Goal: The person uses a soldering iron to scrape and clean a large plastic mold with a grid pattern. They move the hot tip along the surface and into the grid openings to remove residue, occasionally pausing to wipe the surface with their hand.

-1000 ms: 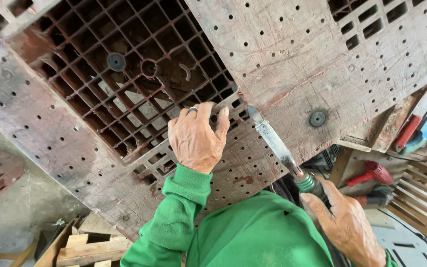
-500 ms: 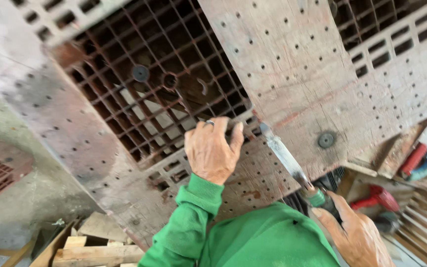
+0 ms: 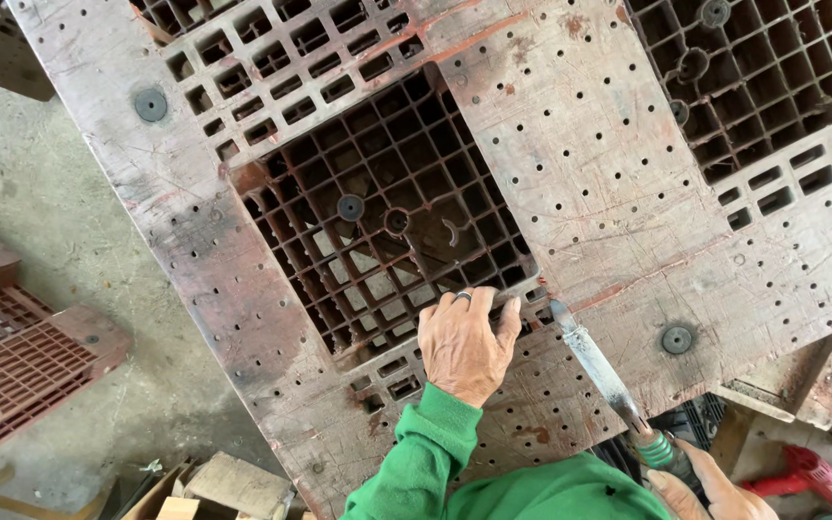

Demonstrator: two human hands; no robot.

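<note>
The left hand (image 3: 464,345), in a green sleeve, lies palm down on the big reddish-brown plastic pallet (image 3: 618,202), its fingers hooked over the near edge of a square grid opening (image 3: 387,217), gripping that rim. The right hand (image 3: 710,486), low at the frame's bottom edge and partly cut off, is clenched around the green ribbed handle of a long, worn metal chisel-like tool (image 3: 594,361). The tool's long axis runs from that handle up and to the left, and its tip touches the pallet surface just beside the left hand's fingers, on their right, close to the corner of the opening. So the blade lies between the two hands, with its working end much nearer the left hand than the right. The pallet is tilted across the view, its perforated face scratched and stained, with round dark plastic caps (image 3: 676,338) set into it. Beyond it lie a grey concrete floor (image 3: 60,193), a smaller red grid pallet piece (image 3: 21,361) at the left, wooden scraps (image 3: 219,486) below, and a red power tool (image 3: 811,477) at the lower right.
</note>
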